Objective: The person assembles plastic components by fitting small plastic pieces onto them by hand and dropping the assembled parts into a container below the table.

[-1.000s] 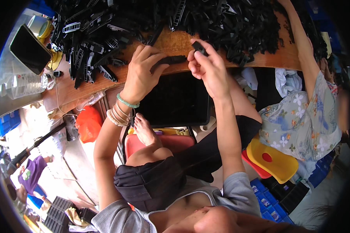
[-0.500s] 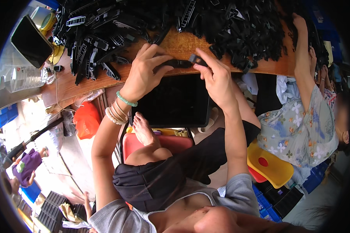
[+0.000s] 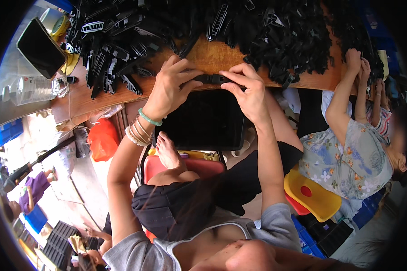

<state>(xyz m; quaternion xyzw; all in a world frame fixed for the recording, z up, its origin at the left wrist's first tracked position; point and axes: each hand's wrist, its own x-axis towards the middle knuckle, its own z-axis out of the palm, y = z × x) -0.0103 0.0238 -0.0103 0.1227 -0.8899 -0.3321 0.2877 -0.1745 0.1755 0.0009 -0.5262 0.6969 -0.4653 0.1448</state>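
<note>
At the table's near edge, my left hand pinches one end of a slim black plastic part between thumb and fingers. Thumb and fingertips of my right hand close on its other end, where a small black piece meets it. Whether the two are joined cannot be made out. Both ends are partly covered by my fingers. Beyond my hands, a large heap of similar black plastic parts covers much of the wooden table.
Below the table edge sits a black bin. A phone stands at the left, near a clear plastic container. A red bag hangs lower left. To my right, a co-worker in a floral top reaches to the table beside a yellow stool.
My right hand has brought its small black piece down and left against the part in my left hand; before, they were apart. The co-worker's arms have moved lower along the table.
</note>
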